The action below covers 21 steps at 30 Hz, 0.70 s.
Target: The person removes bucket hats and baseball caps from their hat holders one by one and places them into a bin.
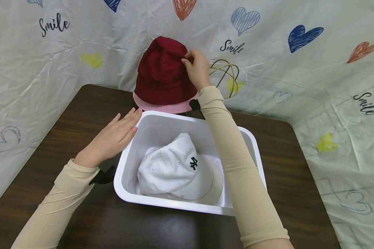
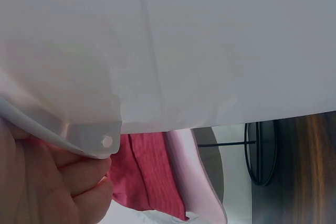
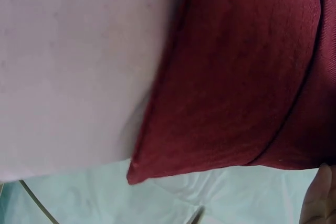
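A dark red bucket hat point(image 1: 163, 74) sits upright behind the tub, with a pink brim point(image 1: 162, 106) showing under its edge. My right hand point(image 1: 197, 67) pinches the upper right side of the red crown between thumb and fingertips; only those fingertips point(image 3: 321, 190) show in the right wrist view. My left hand point(image 1: 113, 138) lies with straight fingers along the left rim of the white plastic tub point(image 1: 177, 206), and the left wrist view shows its fingers point(image 2: 86, 182) against the rim from below. Inside the tub is a white baseball cap point(image 1: 169, 169) with a black emblem, visor to the right.
A gold wire stand point(image 1: 227, 74) rises behind my right wrist. Low beside the hats, a black wire base point(image 2: 260, 153) stands on the dark wooden table point(image 1: 277, 148). A white cloth point(image 1: 268, 52) printed with hearts hangs behind and beside the table. My right forearm crosses over the tub.
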Available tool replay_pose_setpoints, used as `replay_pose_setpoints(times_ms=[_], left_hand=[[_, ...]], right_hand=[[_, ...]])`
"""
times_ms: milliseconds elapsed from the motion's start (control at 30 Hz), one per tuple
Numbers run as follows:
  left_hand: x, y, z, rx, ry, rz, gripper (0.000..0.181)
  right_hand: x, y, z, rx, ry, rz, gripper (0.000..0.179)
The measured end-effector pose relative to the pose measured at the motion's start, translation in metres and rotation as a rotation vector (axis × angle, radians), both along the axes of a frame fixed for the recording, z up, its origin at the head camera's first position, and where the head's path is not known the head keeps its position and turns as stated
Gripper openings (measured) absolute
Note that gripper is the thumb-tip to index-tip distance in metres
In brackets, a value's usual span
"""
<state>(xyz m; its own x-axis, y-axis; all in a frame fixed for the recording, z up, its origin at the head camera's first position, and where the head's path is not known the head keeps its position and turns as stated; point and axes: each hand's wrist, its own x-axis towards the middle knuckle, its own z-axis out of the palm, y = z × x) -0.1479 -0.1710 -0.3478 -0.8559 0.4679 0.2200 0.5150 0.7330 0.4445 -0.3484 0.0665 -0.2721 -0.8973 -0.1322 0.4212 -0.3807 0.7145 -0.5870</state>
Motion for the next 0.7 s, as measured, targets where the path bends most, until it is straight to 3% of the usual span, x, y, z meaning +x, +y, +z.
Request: replay_pose_setpoints(times_ms=[700], left_hand=[[-0.0012, -0.0012, -0.0017, 0.007, 0.000, 0.002, 0.051]], right_hand=[[-0.0004, -0.0059, 0.0086, -0.144, 0.073, -0.001, 0.023]])
